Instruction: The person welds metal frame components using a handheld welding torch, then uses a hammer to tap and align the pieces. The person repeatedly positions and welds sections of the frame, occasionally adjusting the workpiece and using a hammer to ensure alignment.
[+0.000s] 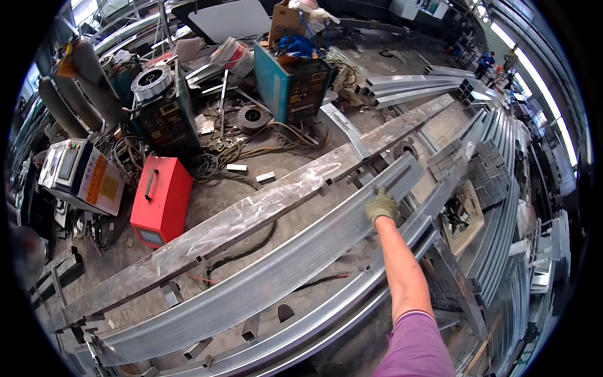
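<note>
My right hand (382, 205), in an olive-green work glove, grips the near edge of a long galvanized steel channel (264, 251) close to its far right end. The thumb lies on the metal, and the other fingers are partly hidden at the edge. The channel slants across a rack from lower left to upper right. Beyond it runs a wide, scuffed steel beam (245, 232). On the near side lie more long steel profiles (326, 320), parallel to the channel. My left hand is out of view.
A red machine box (164, 198), a white control box (78, 173) and teal welding machines (292, 85) stand at left and back, with cables between. Gas cylinders (94, 78) are far left. At right are a beige crate (468, 220) and stacked steel profiles (502, 207).
</note>
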`<state>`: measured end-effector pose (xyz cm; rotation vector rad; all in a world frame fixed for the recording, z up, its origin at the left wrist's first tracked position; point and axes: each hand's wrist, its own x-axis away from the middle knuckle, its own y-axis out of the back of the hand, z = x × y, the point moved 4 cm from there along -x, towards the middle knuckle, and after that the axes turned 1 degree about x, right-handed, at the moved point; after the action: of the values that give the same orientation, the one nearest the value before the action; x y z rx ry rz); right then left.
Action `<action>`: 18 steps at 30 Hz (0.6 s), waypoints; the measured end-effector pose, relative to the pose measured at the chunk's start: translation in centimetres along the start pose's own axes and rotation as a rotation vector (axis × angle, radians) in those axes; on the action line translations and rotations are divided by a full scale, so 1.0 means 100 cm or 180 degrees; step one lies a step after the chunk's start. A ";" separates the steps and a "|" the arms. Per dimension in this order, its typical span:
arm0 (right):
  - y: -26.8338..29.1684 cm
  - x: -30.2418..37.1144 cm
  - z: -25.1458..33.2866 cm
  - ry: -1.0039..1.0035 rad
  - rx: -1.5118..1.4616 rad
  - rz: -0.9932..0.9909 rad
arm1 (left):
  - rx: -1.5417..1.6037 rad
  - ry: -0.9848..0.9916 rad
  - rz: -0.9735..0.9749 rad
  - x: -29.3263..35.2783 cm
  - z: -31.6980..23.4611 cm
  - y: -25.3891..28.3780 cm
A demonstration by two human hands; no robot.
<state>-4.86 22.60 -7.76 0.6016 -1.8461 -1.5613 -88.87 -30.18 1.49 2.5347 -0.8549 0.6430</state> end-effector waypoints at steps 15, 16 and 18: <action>-0.068 0.030 -0.017 0.1175 -0.0745 0.0170 | 0.0420 0.0092 -0.0376 0.004 0.015 0.019; -0.040 -0.017 -0.064 0.1780 -0.1496 -0.0643 | 0.0856 0.0274 -0.0089 -0.027 0.035 0.011; 0.023 -0.019 -0.073 0.1864 -0.2306 -0.0419 | 0.0966 -0.0001 0.0402 -0.038 0.073 0.024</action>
<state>1.87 19.37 -5.14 0.7288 -0.7513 -1.7466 -90.91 -33.74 -6.03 2.7626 -0.9893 0.8709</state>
